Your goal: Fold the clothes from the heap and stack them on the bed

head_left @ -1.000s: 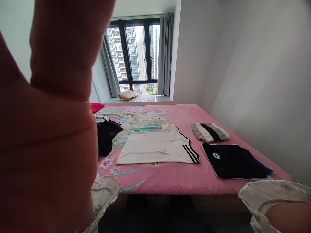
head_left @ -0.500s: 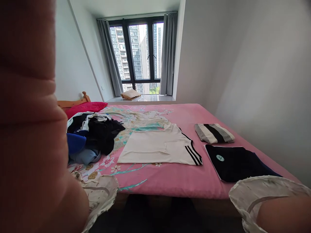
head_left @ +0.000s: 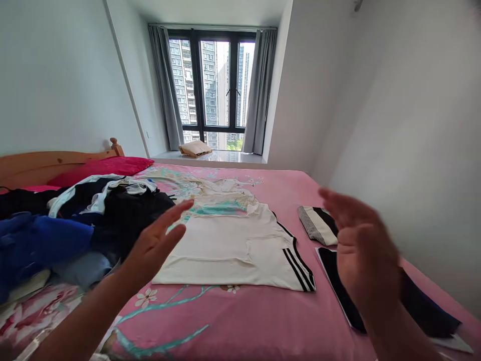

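A white shirt (head_left: pixel 221 245) with black stripes at its right end lies spread on the pink bedsheet (head_left: pixel 255 321). My left hand (head_left: pixel 160 243) is raised in front of the shirt's left end, fingers apart and holding nothing. On the other side, my right hand (head_left: pixel 356 240) is lifted, its fingers stretched out with nothing in them. It partly hides a folded striped garment (head_left: pixel 315 223) and a folded black garment (head_left: pixel 338 286) on the bed's right side.
A heap of dark, white and blue clothes (head_left: pixel 48 230) covers the left of the bed. Behind it are a red pillow (head_left: pixel 108 168) and a wooden headboard (head_left: pixel 56 160). A beige folded item (head_left: pixel 195 148) rests on the windowsill.
My left hand has moved from close before the camera down over the bed. My right hand has come fully into view. The view has shifted, showing more of the clothes heap.
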A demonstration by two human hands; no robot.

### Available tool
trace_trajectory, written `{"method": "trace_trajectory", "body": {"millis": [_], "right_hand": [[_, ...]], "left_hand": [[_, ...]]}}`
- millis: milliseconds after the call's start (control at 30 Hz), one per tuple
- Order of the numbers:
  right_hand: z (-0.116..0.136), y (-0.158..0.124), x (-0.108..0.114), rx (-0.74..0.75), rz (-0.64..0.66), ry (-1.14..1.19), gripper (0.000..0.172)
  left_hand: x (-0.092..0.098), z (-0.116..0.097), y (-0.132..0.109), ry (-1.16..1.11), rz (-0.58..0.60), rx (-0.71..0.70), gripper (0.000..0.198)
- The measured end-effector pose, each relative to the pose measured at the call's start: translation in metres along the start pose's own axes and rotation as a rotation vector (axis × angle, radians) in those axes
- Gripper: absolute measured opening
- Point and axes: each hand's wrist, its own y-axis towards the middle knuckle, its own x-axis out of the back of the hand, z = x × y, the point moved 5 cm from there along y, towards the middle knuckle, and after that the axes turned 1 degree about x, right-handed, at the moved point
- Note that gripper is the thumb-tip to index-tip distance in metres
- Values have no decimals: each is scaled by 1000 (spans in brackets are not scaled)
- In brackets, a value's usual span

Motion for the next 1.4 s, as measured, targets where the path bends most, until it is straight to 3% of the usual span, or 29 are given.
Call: {"method": "trace_trajectory", "body": {"millis": [67,167,233,300,367,400,467,567,667,733,800,900,1067,1233,1333,1400], "right_hand": [[-60,-14,-31,-74,187,-177,40],[-159,-61,-85,-272,564,-435,45],[-202,-94,-118,-301,768,-533,46],[-225,-115,-143,-258,905,-570,47],[-240,-124,-156,-213,982,-580,50],[-249,-125,-155,-226,993,-607,54],[-273,-122,-142,-330,959,-726,62],[-307,-113,-110,-489,873,-888,68],[-329,-92,-97,-478,840,-893,55],[-343,-70,-94,-477,756,-899,43],[-361,-44,-96,-477,657,-897,39],[-399,-13,-105,-498,587,-877,43],[-461,6,-119,-764,565,-884,59],[-488,26,-134,-891,412,-811,68],[-499,41,-143,-916,327,-656,70],[-506,49,-147,-909,318,-574,62]], "left_hand": [[-34,81,-2,251,171,149,53],[-88,179,-24,487,398,138,48],[-125,217,-40,572,535,100,47],[-156,233,-50,607,651,32,47],[-174,242,-54,615,731,-49,50],[-174,249,-54,629,742,-63,52],[-156,275,-51,707,702,14,59],[-95,329,-42,906,542,279,66],[-38,369,-24,1061,384,486,69],[-23,380,-2,1057,339,528,65],[-29,384,26,971,351,470,62],[-54,390,73,874,372,356,56],[-89,423,137,848,326,365,49],[-104,459,173,856,254,515,52],[-104,463,185,803,287,547,56],[-100,461,189,728,343,563,56]]}}
